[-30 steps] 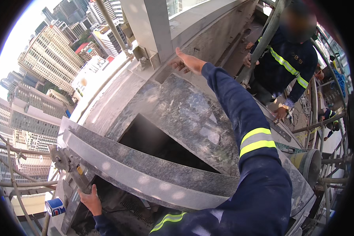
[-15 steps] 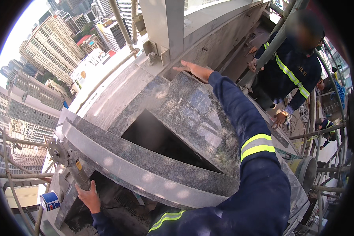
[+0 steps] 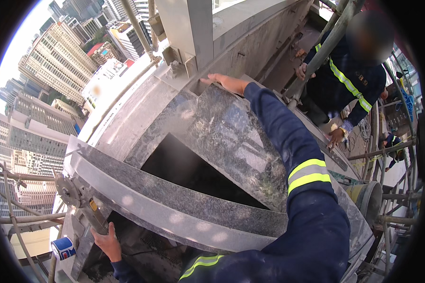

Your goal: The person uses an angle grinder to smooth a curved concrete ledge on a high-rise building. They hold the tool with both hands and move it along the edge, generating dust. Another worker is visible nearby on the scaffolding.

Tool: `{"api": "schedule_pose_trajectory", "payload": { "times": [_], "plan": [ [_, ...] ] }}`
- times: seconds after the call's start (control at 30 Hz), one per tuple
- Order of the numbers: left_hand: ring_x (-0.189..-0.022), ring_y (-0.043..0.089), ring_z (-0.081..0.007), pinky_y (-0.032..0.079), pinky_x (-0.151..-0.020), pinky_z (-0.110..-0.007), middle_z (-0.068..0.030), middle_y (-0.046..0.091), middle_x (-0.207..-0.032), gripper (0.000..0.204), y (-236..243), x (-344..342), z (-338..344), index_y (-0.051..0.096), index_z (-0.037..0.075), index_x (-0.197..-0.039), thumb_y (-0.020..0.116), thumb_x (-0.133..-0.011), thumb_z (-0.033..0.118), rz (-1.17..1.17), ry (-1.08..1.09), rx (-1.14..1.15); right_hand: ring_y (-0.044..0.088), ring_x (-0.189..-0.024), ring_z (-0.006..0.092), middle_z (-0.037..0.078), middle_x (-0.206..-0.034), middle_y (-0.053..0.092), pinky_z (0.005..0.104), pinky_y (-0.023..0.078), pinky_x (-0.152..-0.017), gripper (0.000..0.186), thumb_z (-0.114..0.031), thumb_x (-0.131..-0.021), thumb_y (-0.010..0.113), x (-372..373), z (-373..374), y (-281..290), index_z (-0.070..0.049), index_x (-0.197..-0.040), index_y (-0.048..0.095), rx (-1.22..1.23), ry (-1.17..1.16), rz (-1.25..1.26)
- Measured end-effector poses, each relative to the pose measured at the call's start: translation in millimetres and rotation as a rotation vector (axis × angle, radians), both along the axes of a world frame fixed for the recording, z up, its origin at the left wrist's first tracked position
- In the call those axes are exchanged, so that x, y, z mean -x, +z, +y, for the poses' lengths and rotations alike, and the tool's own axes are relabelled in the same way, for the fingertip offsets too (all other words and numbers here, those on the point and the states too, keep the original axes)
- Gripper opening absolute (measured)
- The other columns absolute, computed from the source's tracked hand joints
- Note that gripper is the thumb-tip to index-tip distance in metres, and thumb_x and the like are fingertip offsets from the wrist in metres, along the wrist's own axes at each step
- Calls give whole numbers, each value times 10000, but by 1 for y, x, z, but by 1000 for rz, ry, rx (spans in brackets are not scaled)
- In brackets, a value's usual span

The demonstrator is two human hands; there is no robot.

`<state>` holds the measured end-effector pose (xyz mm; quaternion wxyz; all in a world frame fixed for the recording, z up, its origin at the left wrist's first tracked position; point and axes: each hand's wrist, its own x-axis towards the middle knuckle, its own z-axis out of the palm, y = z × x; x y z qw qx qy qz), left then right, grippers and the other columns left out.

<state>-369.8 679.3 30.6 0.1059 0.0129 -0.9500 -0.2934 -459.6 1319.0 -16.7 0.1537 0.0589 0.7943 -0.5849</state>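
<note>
My left hand (image 3: 107, 244) is wrapped round the body of an angle grinder (image 3: 93, 218), whose round disc (image 3: 67, 189) points away at the far left. It hangs beside the left end of a long, curved grey stone strip (image 3: 174, 218). My right arm reaches across a large speckled stone slab (image 3: 236, 137). At the slab's far edge, below a metal post, my right hand (image 3: 226, 83) lies with fingers stretched out; part of it is hidden behind the edge. Between slab and strip is a dark triangular opening (image 3: 193, 172).
A co-worker (image 3: 344, 80) in a dark reflective jacket stands at the right, one hand near a scaffold pole (image 3: 323, 54), the other on a ledge. A blue and white can (image 3: 63, 248) stands at lower left. A bucket (image 3: 369, 200) lies at right. City buildings (image 3: 56, 66) drop away beyond the edge.
The view has shifted slightly. My right hand's fingers now lie lower and flatter at the slab edge. The grinder stays in my left hand.
</note>
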Motion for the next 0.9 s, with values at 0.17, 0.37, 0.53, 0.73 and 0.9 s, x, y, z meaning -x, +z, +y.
{"api": "schedule_pose_trajectory", "payload": {
  "times": [0.17, 0.37, 0.53, 0.73, 0.9],
  "plan": [
    [-935, 635, -363, 475, -881, -432, -242, 666, -1041, 556, -6, -1, -4, 530, -107, -1233, 791, -853, 206, 39, 18, -7, 198, -1535, 307, 160, -1663, 242, 431, 102, -1249, 650, -532, -1066, 229, 0, -2, -1, -133, -1529, 451, -30, 11, 21],
    [-1006, 644, -393, 468, -918, -444, -266, 670, -1096, 631, -10, 3, -7, 518, -116, -1304, 792, -851, 227, 65, 9, 63, 228, -1519, 308, 158, -1647, 287, 441, 113, -1243, 639, -514, -1071, 231, -2, -5, 2, -121, -1480, 525, -83, -38, 43],
    [-1013, 644, -392, 469, -922, -441, -265, 669, -1117, 627, -8, 4, -11, 515, -120, -1303, 787, -853, 223, 7, -1, 23, 301, -1443, 296, 149, -1583, 384, 444, 152, -1219, 643, -508, -1075, 236, -13, 2, 21, -97, -1387, 618, -61, -197, 60],
    [-1001, 643, -360, 472, -917, -426, -247, 669, -1111, 623, -8, 4, -8, 513, -112, -1314, 783, -853, 209, 7, 5, 30, 459, -1108, 201, 56, -1249, 639, 428, 301, -1044, 659, -563, -1057, 319, -22, 20, 30, -71, -1111, 754, 114, -278, 91],
    [-995, 643, -356, 473, -916, -424, -243, 669, -1100, 625, -3, 3, -5, 513, -110, -1315, 785, -851, 210, -15, 10, 13, 483, -1093, 197, 42, -1261, 630, 430, 307, -1022, 670, -574, -1059, 298, -23, 23, 30, -84, -1122, 750, 181, -282, 58]
  ]
}}
